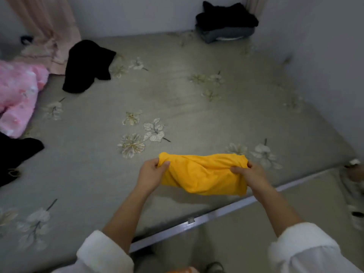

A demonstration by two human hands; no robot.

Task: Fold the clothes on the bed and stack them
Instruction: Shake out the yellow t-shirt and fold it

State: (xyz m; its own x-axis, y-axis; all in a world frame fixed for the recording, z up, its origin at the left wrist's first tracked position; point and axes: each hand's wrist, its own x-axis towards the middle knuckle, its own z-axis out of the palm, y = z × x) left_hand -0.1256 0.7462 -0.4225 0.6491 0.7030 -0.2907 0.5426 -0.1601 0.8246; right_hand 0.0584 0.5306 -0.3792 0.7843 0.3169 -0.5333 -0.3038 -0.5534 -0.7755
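Note:
A folded yellow garment [204,173] hangs between my two hands just above the near edge of the bed [177,91]. My left hand [152,173] pinches its left end, thumb on top. My right hand [249,175] grips its right end. A stack of folded dark and grey clothes [226,22] sits at the bed's far corner against the wall. A loose black garment [88,66] lies at the far left. A pink flowered garment [17,95] lies at the left edge, with another black garment [15,156] below it.
The bed has a grey-green sheet with flower prints and a metal frame rail [206,217] along its near edge. A pink curtain [49,26] hangs at the far left. Walls close in the far side and the right. Shoes [354,194] lie on the floor at right.

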